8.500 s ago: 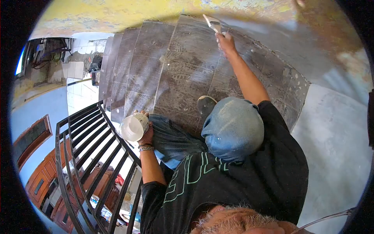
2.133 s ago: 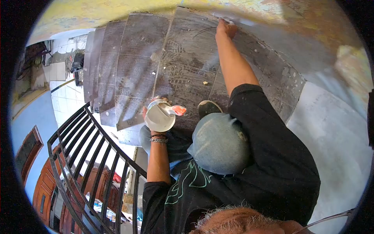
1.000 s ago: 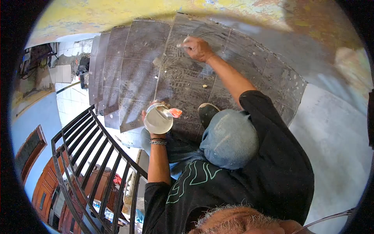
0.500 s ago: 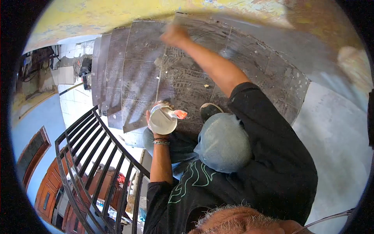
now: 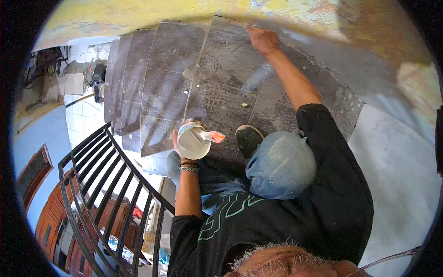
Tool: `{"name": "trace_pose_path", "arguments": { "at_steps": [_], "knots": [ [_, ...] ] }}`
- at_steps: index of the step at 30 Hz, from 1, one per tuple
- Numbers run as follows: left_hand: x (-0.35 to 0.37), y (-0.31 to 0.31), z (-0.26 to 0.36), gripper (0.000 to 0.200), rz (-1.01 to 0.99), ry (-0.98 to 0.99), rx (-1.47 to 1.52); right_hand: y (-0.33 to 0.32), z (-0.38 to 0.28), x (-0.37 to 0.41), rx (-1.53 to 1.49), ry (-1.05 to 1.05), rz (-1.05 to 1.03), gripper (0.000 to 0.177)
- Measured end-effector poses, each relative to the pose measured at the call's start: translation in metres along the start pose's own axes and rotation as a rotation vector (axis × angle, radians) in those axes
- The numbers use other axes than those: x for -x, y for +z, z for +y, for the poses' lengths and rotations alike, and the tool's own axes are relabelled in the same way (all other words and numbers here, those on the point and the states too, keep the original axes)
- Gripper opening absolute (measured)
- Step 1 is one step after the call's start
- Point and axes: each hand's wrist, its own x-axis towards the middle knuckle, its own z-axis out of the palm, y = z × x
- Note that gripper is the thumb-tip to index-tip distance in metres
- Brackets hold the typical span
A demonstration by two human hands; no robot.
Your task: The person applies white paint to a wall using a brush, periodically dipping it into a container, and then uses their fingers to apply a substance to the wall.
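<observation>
My left hand (image 5: 176, 142) is wrapped around a round white plastic tub (image 5: 194, 144), held above the steps near my knee. A tool with an orange-red handle (image 5: 215, 136) rests in the tub, its handle over the rim; its working end is hard to make out. Further up, my right hand (image 5: 265, 40) is closed, with the arm stretched out near the foot of the yellow, patchy wall (image 5: 184, 10). Whatever its fingers hold, if anything, is hidden.
Dark, dusty tiled steps (image 5: 221, 83) lie under me, with a small crumb (image 5: 245, 105) and other bits on them. A black metal railing (image 5: 138, 177) curves along my left. A pale grey wall (image 5: 401, 171) stands at my right. Lower left are wooden doors (image 5: 50, 221).
My right hand has swung to the right along the base of the wall and is less blurred now. The left hand still holds the tub in nearly the same place.
</observation>
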Motion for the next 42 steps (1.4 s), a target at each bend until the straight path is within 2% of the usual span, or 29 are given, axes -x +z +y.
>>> {"name": "trace_pose_path", "arguments": {
  "at_steps": [4, 6, 10, 13, 15, 16, 18, 25, 28, 30, 31, 33, 34, 36, 39, 41, 42],
  "knots": [
    [-0.001, -0.005, 0.0, 0.057, 0.0, 0.002, 0.032, 0.003, 0.009, -0.002, -0.011, -0.092, 0.049, 0.032],
    [-0.001, -0.009, 0.003, 0.058, -0.114, -0.037, 0.115, 0.009, 0.01, -0.002, -0.001, -0.065, 0.047, 0.029],
    [0.0, -0.008, -0.001, 0.059, -0.001, 0.011, 0.092, 0.007, 0.013, 0.0, 0.006, -0.04, 0.001, 0.036],
    [0.001, -0.006, -0.001, 0.06, 0.103, 0.008, 0.178, 0.003, 0.012, -0.008, 0.001, -0.086, 0.025, 0.03],
    [0.001, -0.003, 0.0, 0.06, -0.087, -0.014, 0.039, 0.001, 0.01, -0.014, 0.145, -0.16, 0.022, 0.018],
    [0.003, -0.001, 0.0, 0.059, -0.037, -0.015, 0.057, 0.005, 0.009, -0.015, 0.141, -0.159, 0.017, 0.018],
    [0.004, 0.002, 0.001, 0.058, -0.059, -0.016, 0.062, 0.014, 0.01, -0.02, 0.197, -0.188, 0.113, 0.01],
    [0.001, 0.0, 0.002, 0.058, -0.106, -0.006, 0.068, 0.018, 0.005, -0.026, 0.249, -0.169, 0.124, 0.01],
    [0.002, -0.005, 0.0, 0.059, -0.073, 0.0, 0.112, 0.016, 0.004, -0.024, 0.302, -0.182, 0.236, 0.01],
    [0.002, -0.01, -0.001, 0.059, -0.07, 0.014, 0.087, 0.011, 0.003, -0.016, 0.183, -0.088, 0.033, 0.009],
    [0.001, -0.011, 0.0, 0.059, -0.07, 0.03, 0.061, 0.012, 0.001, -0.003, 0.187, -0.088, 0.039, 0.009],
    [0.002, -0.013, 0.002, 0.059, -0.029, 0.042, 0.093, 0.02, -0.006, 0.029, -0.086, -0.341, -0.045, 0.011],
    [0.002, -0.014, 0.001, 0.059, 0.019, 0.051, 0.126, 0.01, -0.008, 0.03, -0.078, -0.35, -0.044, 0.011],
    [0.0, -0.013, 0.001, 0.059, -0.031, 0.009, 0.132, -0.015, -0.011, 0.03, -0.147, -0.203, 0.072, 0.012],
    [0.0, -0.002, 0.0, 0.058, -0.101, -0.038, 0.105, -0.01, 0.008, 0.003, 0.043, -0.246, 0.119, 0.02],
    [0.0, -0.003, 0.001, 0.059, -0.135, 0.009, 0.084, -0.001, 0.014, -0.011, 0.074, -0.294, 0.125, 0.016],
    [0.001, -0.003, 0.0, 0.059, -0.136, 0.018, 0.086, 0.006, 0.014, -0.013, 0.162, -0.29, 0.053, 0.013]
  ]
}}
